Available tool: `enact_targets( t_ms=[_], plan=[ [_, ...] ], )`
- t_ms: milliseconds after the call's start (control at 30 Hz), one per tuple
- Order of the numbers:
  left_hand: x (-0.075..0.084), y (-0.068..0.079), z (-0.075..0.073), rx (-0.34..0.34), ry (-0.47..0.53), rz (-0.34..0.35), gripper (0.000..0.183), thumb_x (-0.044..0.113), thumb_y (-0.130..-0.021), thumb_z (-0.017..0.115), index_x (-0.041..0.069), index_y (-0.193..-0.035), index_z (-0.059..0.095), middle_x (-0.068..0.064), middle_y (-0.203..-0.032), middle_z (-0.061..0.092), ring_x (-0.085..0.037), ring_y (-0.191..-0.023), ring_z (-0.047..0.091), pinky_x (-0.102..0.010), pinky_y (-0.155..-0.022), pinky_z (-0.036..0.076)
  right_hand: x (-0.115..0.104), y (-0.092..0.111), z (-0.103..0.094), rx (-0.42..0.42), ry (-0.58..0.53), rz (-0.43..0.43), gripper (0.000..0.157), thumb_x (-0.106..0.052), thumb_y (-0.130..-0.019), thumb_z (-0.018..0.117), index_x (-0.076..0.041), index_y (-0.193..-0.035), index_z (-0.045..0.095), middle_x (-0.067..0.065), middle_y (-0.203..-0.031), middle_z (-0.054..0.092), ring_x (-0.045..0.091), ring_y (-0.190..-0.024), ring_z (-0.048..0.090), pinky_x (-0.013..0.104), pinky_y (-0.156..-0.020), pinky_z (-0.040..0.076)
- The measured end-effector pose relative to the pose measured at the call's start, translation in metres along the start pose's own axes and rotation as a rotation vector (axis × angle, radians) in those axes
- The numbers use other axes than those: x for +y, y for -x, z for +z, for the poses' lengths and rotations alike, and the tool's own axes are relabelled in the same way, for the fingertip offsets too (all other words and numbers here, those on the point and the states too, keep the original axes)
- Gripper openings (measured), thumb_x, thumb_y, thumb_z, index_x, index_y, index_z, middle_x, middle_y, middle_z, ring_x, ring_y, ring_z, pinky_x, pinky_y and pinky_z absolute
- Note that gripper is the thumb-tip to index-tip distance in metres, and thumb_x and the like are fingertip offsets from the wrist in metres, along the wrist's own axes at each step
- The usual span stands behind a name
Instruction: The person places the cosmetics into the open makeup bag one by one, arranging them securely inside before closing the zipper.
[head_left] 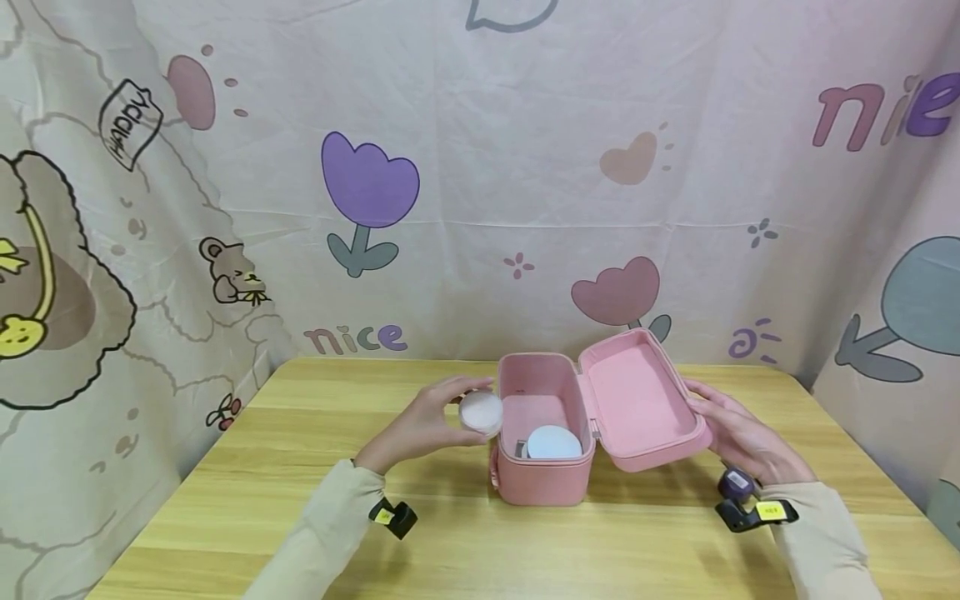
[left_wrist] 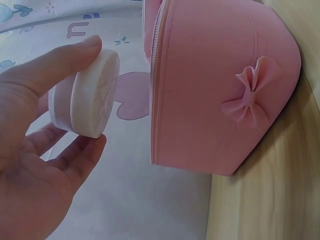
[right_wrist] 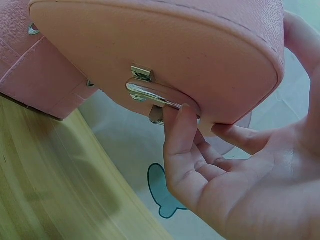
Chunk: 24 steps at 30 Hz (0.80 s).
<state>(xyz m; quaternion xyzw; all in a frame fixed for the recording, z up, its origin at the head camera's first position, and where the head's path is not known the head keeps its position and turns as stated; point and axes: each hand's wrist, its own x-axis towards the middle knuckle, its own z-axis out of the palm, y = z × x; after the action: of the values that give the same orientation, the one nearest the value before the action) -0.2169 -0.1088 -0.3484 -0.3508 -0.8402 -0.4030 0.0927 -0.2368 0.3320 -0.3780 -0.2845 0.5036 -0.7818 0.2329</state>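
Note:
A pink case point(head_left: 543, 483) stands on the table with its lid point(head_left: 637, 396) swung out to the right. At the left rim of the case, my left hand point(head_left: 438, 417) pinches a small round white jar point(head_left: 481, 413) between thumb and fingers. The jar is held on its side in the left wrist view point(left_wrist: 95, 95). My right hand point(head_left: 742, 433) grips the lid at its outer edge. Its fingers touch the handle point(right_wrist: 150, 92) with silver fittings on the lid's outer face. Inside the case lies a white round item point(head_left: 553, 442); its lower part is hidden by the front wall.
A small dark purple object point(head_left: 737, 483) with a pale label shows beside the right wrist. A pink bow point(left_wrist: 250, 95) decorates the case's side. The wooden table point(head_left: 450, 550) reaches back to a patterned cloth point(head_left: 480, 167), which also hangs along both sides.

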Motion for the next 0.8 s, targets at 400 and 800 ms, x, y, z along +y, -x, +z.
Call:
enact_targets(
  t_ms=[400,800],
  plan=[
    [0.005,-0.011,0.01,-0.073,0.057,-0.033,0.071,0.012,-0.072,0.085,0.008,-0.136,0.055,-0.007,-0.134,0.056,-0.021,-0.112,0.055,-0.035,-0.093,0.048,-0.002,0.001,0.003,0.018,0.012,0.012,0.041,-0.005,-0.104,0.032,-0.022,-0.131,0.057,0.0,-0.127,0.06,0.017,-0.112,0.059,0.03,-0.094,0.047],
    [0.007,-0.021,0.016,-0.115,0.066,-0.014,0.072,0.01,-0.071,0.086,0.008,-0.136,0.055,-0.008,-0.129,0.059,-0.02,-0.11,0.054,-0.036,-0.091,0.049,-0.002,0.001,0.004,0.024,0.011,0.014,0.04,-0.006,-0.104,0.033,-0.022,-0.13,0.058,-0.001,-0.126,0.06,0.016,-0.111,0.059,0.03,-0.094,0.047]
  ],
)
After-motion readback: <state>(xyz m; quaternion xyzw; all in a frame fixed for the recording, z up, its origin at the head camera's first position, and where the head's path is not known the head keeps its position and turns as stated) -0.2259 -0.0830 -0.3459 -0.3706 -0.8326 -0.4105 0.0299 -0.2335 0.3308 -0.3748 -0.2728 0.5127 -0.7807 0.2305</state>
